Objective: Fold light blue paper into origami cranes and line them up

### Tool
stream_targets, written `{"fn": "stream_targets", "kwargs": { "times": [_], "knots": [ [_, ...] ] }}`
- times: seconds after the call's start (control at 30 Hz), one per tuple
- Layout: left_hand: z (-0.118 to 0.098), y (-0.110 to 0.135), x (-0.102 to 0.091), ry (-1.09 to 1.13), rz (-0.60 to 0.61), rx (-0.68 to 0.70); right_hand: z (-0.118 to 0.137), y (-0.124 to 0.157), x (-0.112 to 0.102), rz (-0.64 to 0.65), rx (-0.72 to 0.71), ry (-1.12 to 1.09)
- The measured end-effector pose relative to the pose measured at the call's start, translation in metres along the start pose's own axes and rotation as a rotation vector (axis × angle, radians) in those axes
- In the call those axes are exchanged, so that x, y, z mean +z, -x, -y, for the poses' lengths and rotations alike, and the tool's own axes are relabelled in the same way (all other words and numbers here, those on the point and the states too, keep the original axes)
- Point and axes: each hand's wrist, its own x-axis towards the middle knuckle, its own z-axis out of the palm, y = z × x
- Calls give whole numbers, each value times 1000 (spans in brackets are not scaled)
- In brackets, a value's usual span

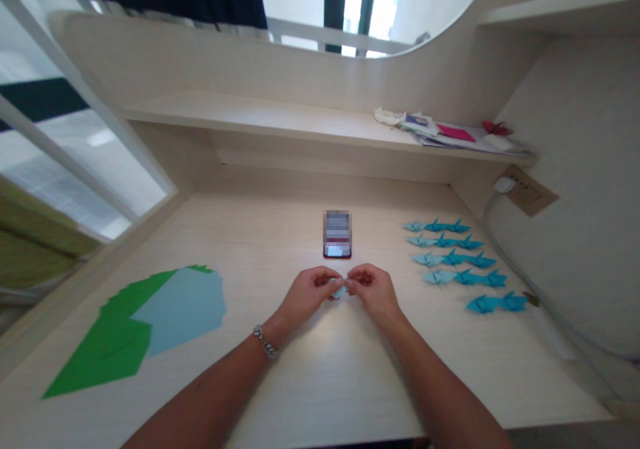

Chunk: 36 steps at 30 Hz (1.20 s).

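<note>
Between my two hands, over the middle of the desk, is a small folded piece of light blue paper (339, 290), mostly covered by fingers. My left hand (316, 289), with a chain bracelet (265, 342) at its wrist, pinches the paper from the left. From the other side my right hand (371, 287) pinches it, thumb and fingertips close to the left ones. Just beyond the hands lies a phone (337, 235) with its screen lit and blurred. Rows of folded blue paper cranes (453, 259) stand to the right.
Fanned green paper sheets (105, 342) and light blue sheets (187, 309) lie at the left. A shelf (300, 119) crosses the back, with papers and a red folded paper (496, 128) on it. A white cable (505, 249) runs down the right wall from a socket (531, 192).
</note>
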Motion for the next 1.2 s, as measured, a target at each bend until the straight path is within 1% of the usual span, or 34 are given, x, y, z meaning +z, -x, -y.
{"fn": "stream_targets", "kwargs": {
  "times": [0.13,0.27,0.43,0.6,0.67,0.77,0.87,1.0,1.2],
  "knots": [
    [-1,1,0,-26,8,28,-3,1,2,20,7,-23],
    [-3,1,-1,-79,-44,68,-1,-1,0,23,43,-56],
    [-2,0,-2,-112,-60,66,1,-3,-4,1,1,-39],
    [0,0,-3,-125,-90,79,-2,-4,-5,40,34,-73],
    [1,0,-3,-135,-100,77,-5,-4,-5,65,36,-50],
    [0,1,-2,-105,-81,72,-9,-3,-4,107,22,63],
    [-2,1,-1,-46,-55,24,-11,-2,-5,120,2,150],
    [-3,1,-1,-33,-44,-17,-8,-1,-5,111,-22,165],
    [-5,0,-5,-87,-95,17,-6,-1,-4,123,-23,158]
  ]
}}
